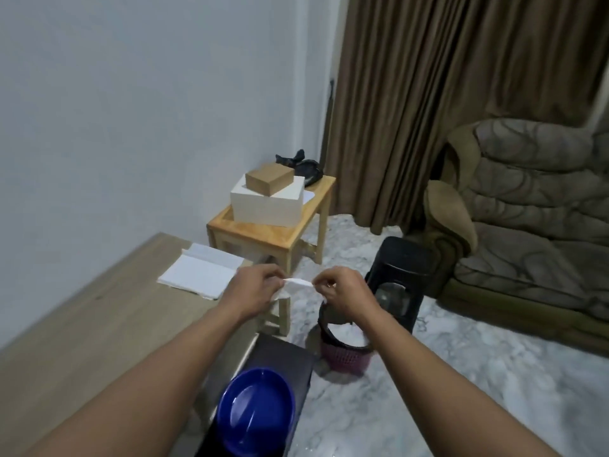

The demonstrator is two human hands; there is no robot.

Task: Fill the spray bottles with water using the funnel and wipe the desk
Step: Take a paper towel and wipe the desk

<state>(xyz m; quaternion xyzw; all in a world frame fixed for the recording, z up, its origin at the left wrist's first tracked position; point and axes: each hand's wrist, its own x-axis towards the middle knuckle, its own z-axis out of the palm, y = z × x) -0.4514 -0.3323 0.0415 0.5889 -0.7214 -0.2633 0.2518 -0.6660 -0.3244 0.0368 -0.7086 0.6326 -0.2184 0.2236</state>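
Left hand (260, 288) and right hand (342, 291) are both pinching a white tissue (298, 282) taut above wastebasket (344, 344), past the desk (82, 324) edge.

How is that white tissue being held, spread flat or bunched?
Bunched: the tissue stretches as a narrow strip between left hand and right hand, each pinching an end.

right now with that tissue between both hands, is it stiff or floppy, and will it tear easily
Probably floppy: the tissue droops crumpled below the left hand. Likely light and tearable: a thin strip pinched by the right hand.
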